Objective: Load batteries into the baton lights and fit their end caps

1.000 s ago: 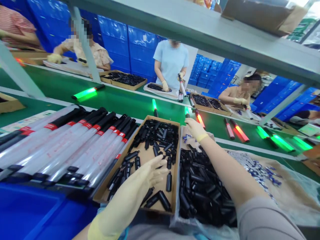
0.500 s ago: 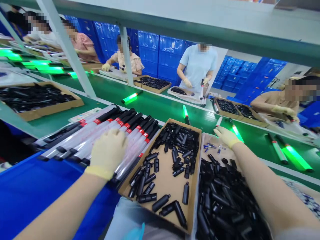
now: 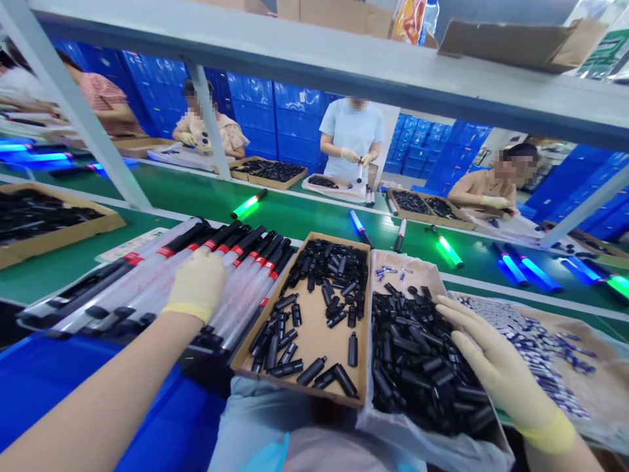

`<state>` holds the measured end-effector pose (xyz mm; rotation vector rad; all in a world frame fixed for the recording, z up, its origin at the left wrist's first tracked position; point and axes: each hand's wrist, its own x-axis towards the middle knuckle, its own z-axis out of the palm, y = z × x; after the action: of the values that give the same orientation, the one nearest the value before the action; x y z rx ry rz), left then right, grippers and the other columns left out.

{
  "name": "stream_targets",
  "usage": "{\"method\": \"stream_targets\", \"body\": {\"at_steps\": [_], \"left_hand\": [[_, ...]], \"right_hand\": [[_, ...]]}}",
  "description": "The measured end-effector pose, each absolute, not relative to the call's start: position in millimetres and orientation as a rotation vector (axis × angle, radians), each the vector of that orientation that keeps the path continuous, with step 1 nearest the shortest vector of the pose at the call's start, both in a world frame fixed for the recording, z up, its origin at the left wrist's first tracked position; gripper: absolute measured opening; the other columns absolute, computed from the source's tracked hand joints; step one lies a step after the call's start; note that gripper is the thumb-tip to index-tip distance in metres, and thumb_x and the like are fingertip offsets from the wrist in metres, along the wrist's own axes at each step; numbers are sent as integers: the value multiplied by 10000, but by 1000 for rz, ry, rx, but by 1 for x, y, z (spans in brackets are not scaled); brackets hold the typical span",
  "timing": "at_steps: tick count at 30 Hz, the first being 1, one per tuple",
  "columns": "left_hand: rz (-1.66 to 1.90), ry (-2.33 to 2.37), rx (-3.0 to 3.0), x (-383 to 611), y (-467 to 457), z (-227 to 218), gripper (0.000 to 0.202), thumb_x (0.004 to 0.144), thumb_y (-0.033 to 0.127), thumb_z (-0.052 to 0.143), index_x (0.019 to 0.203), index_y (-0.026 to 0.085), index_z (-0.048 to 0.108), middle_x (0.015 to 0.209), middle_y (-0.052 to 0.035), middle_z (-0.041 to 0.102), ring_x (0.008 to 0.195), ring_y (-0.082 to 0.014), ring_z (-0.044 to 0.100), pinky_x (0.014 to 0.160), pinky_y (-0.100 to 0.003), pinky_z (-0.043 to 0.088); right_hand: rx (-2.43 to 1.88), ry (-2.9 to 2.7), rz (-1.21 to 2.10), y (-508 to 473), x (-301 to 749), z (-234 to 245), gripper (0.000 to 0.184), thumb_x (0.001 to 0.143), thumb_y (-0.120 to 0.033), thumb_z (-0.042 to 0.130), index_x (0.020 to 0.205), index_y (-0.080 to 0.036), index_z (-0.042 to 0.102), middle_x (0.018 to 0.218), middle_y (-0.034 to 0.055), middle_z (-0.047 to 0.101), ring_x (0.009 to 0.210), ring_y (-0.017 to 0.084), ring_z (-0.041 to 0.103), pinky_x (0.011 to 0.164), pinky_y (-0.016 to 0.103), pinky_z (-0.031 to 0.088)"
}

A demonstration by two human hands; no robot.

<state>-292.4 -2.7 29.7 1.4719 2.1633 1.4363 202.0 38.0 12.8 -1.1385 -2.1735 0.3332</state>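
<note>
My left hand [image 3: 198, 284], in a pale yellow glove, lies closed over the row of clear baton tubes [image 3: 147, 278] with black ends and red bands, gripping one of them. My right hand [image 3: 484, 357], also gloved, rests with fingers stretched out on the heap of small black caps [image 3: 413, 354] in a plastic-lined tray. Between the two hands sits a cardboard tray [image 3: 314, 328] with scattered black cylindrical parts.
A green conveyor belt [image 3: 304, 216] runs across behind the trays, carrying lit batons glowing green [image 3: 445, 248] and blue [image 3: 521, 269]. Several gloved workers stand or sit on its far side. A blue bin [image 3: 73, 387] is at lower left; small blue parts [image 3: 531, 341] lie right.
My right hand has drawn back from the far edge of the tray near the belt onto the heap of black caps. My left hand stays on the tubes. Belt batons now glow blue.
</note>
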Motion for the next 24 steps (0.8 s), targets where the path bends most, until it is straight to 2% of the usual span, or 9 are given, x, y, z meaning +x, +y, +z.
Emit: {"method": "stream_targets", "body": {"at_steps": [3, 5, 7, 9, 12, 14, 18, 21, 24], "left_hand": [[1410, 2299, 1588, -281, -17, 42, 143, 877, 295, 604, 869, 154, 581, 1158, -75, 647, 1383, -351, 452, 1065, -415, 422], [1361, 2322, 1658, -265, -29, 47, 240, 890, 316, 594, 1042, 138, 647, 1134, -61, 687, 1311, -346, 533, 1106, -446, 379], [1307, 2283, 1744, -240, -42, 48, 378, 863, 358, 650, 1181, 154, 667, 1136, -63, 724, 1164, -328, 637, 1066, -429, 424], [1244, 2093, 1934, -208, -54, 46, 433, 909, 370, 626, 1308, 205, 653, 1258, -102, 709, 1186, -317, 624, 1076, -428, 415], [1045, 1652, 2183, -161, -65, 39, 401, 925, 302, 607, 1318, 297, 686, 1212, -93, 735, 1134, -315, 638, 1061, -441, 423], [995, 1482, 2188, -140, -67, 37, 371, 915, 282, 616, 1269, 314, 724, 1198, -86, 745, 1134, -320, 639, 1079, -444, 405], [1388, 1612, 1992, -116, -52, 39, 393, 825, 341, 725, 1218, 324, 737, 1263, -64, 713, 1217, -339, 586, 1158, -443, 322], [1510, 1571, 1558, -89, -34, 43, 405, 796, 439, 741, 1179, 310, 714, 1273, -66, 678, 1278, -339, 538, 1186, -446, 317], [1185, 1144, 1009, -54, -23, 40, 378, 836, 507, 664, 1127, 274, 731, 1224, -86, 707, 1234, -330, 590, 1063, -448, 497]], "right_hand": [[-1070, -2086, 437, 25, 192, 3, 366, 982, -427, 522, 1317, -356, 651, 1458, 27, 586, 1374, 294, 527, 1175, 533, 415], [-1075, -2002, 586, 20, 181, -1, 378, 963, -447, 558, 1316, -352, 653, 1366, 51, 656, 1273, 299, 616, 1113, 522, 490], [-1091, -1877, 811, 16, 167, -3, 429, 935, -469, 607, 1344, -342, 628, 1304, 77, 688, 1115, 294, 703, 972, 491, 598], [-1035, -1687, 1070, 11, 154, -1, 513, 915, -479, 644, 1406, -356, 558, 1396, 97, 622, 1004, 277, 736, 779, 433, 660], [-810, -1389, 1355, 4, 145, 7, 592, 900, -491, 672, 1449, -394, 474, 1519, 115, 502, 929, 254, 740, 550, 331, 620], [-705, -1272, 1377, -1, 148, 14, 459, 904, -481, 677, 1333, -357, 569, 1360, 108, 639, 786, 206, 728, 495, 284, 573], [-688, -1189, 1015, -15, 159, 22, 151, 949, -386, 644, 1046, -270, 633, 1037, 59, 753, 599, 141, 655, 550, 288, 576], [-690, -1440, 597, -25, 155, 22, 125, 959, -290, 629, 1081, -275, 607, 1123, 62, 729, 824, 187, 717, 729, 346, 618], [-600, -2060, 212, -28, 143, 16, 145, 977, -273, 578, 1113, -254, 624, 1202, 77, 707, 1095, 202, 670, 948, 362, 576]]}}
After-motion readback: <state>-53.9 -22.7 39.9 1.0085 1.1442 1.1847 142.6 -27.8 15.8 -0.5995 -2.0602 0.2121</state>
